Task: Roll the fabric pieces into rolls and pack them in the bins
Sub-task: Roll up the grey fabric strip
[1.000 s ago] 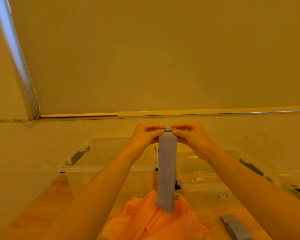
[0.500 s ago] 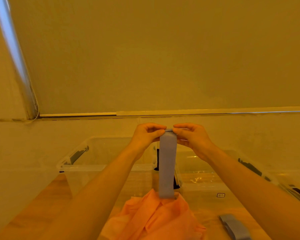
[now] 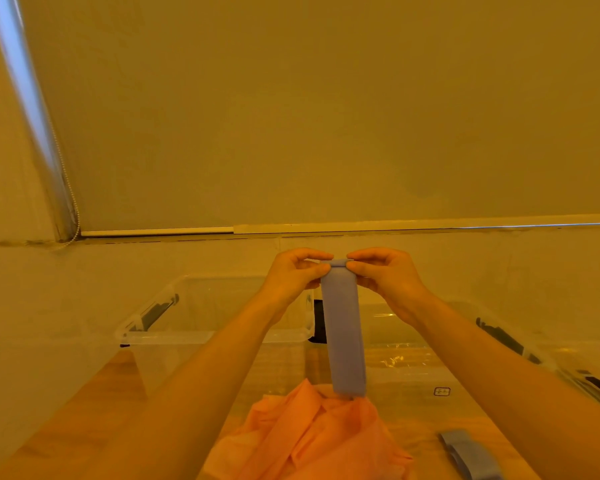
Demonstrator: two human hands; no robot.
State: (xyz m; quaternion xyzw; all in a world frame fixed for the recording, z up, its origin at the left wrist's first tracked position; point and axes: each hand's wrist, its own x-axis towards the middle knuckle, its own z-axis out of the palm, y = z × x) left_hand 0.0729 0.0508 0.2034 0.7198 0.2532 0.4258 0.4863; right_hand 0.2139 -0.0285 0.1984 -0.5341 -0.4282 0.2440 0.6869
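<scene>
Left hand and right hand raised above bins, fingers curled, pinching rolled top end of blue fabric strip from both sides. Strip hangs straight down, lower end at orange fabric. Two clear bins on wooden surface. Second blue strip lies right. Plain wall, blind cord at left.

Only marking seen: small dark-outlined rectangular label on front wall of the right clear bin, low on that wall. Characters inside it too small and blurred; nothing legible.
</scene>
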